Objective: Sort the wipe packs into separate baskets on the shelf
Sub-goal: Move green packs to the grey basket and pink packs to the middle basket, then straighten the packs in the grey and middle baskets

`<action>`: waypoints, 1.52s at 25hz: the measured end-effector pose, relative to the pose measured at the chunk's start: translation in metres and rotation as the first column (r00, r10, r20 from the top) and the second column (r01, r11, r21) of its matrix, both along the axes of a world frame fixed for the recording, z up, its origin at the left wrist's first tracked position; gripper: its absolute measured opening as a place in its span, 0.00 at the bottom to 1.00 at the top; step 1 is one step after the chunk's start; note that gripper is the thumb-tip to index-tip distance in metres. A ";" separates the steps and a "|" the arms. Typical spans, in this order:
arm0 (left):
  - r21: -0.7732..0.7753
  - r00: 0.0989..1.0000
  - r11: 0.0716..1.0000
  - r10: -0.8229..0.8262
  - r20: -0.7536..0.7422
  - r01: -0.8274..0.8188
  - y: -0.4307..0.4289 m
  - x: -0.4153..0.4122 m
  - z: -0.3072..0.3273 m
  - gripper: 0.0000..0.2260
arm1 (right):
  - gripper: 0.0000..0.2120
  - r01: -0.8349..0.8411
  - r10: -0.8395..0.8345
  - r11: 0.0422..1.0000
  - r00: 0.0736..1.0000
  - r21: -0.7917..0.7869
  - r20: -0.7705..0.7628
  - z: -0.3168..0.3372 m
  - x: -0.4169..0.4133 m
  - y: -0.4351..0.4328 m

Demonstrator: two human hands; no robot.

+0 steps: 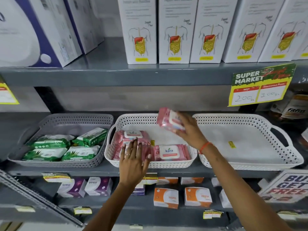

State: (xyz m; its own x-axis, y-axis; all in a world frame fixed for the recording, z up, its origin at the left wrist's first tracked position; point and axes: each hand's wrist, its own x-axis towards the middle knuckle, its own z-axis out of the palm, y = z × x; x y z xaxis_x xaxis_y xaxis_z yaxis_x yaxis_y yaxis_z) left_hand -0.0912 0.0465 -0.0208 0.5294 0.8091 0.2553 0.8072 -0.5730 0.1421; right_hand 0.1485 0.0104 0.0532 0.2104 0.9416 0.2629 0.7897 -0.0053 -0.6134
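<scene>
Carefully, my right hand gripped a pink pack while my flat, empty left hand steadied packs beneath it.

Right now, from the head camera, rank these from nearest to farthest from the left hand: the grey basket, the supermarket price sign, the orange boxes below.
1. Grey basket, just left of the left hand.
2. Orange boxes, lower shelf, below right.
3. Supermarket price sign, upper right, farthest.

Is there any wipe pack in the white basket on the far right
No, the right basket holds only a small yellow sticker on its bare floor.
</scene>
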 end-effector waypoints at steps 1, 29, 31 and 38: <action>0.022 0.999 0.999 0.029 0.015 -0.030 0.006 -0.009 -0.003 0.34 | 0.33 -0.054 0.066 0.984 0.996 -0.172 0.062 -0.009 -0.008 0.004; 0.004 0.882 0.897 0.433 0.186 -0.441 0.107 -0.228 -0.008 0.33 | 0.38 -0.198 0.571 0.726 0.706 -0.659 0.418 -0.018 -0.268 0.259; -0.002 0.882 0.899 0.429 0.194 -0.437 0.108 -0.228 -0.010 0.32 | 0.36 -0.136 0.469 0.810 0.735 -0.570 0.490 -0.023 -0.271 0.255; 0.080 0.898 0.903 0.403 0.179 -0.421 0.119 -0.246 -0.013 0.33 | 0.37 -0.126 0.411 0.814 0.815 -0.567 0.409 -0.028 -0.273 0.247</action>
